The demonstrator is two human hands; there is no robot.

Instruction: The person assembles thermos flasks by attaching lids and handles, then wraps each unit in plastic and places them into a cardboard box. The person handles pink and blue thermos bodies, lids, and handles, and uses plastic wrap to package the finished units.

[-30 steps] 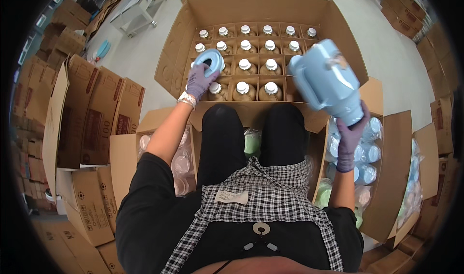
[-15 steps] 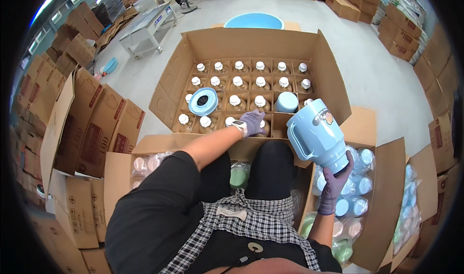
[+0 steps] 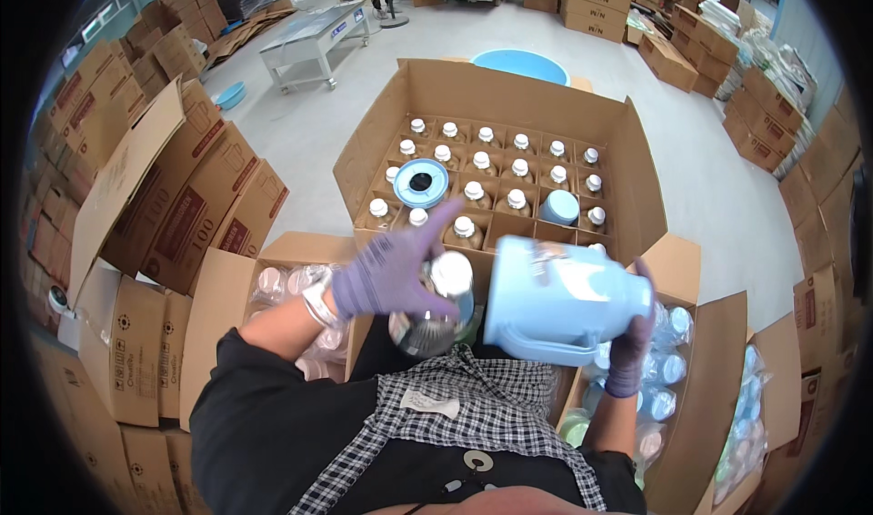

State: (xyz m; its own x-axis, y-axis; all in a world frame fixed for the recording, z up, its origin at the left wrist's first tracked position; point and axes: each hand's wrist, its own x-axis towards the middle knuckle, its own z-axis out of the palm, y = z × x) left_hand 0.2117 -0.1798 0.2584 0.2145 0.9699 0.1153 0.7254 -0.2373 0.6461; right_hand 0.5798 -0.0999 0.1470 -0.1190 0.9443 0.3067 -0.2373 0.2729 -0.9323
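My right hand (image 3: 630,356) is closed on a light blue thermos jug body (image 3: 555,288), tipped on its side, its handle down and its wide end toward the left. My gloved left hand (image 3: 386,274) holds a silvery glass thermos liner (image 3: 427,335) near its white-capped neck, just left of the jug; motion smears both. In front stands an open carton (image 3: 509,83), its cardboard cells filled with similar white-capped liners (image 3: 464,229). On top of them rest a blue ring-shaped part (image 3: 439,188) with a dark centre and a blue round cap (image 3: 559,208).
Beside my legs are open cartons with bagged pink parts (image 3: 271,280) on the left and bagged blue parts (image 3: 673,370) on the right. Tall folded cartons (image 3: 195,210) stand at left. Farther off are a blue basin (image 3: 523,63) and a wheeled table (image 3: 309,38).
My left hand has lifted a liner out of the carton and brought it toward me. My right hand has tilted the jug body onto its side and moved it left. The view has shifted.
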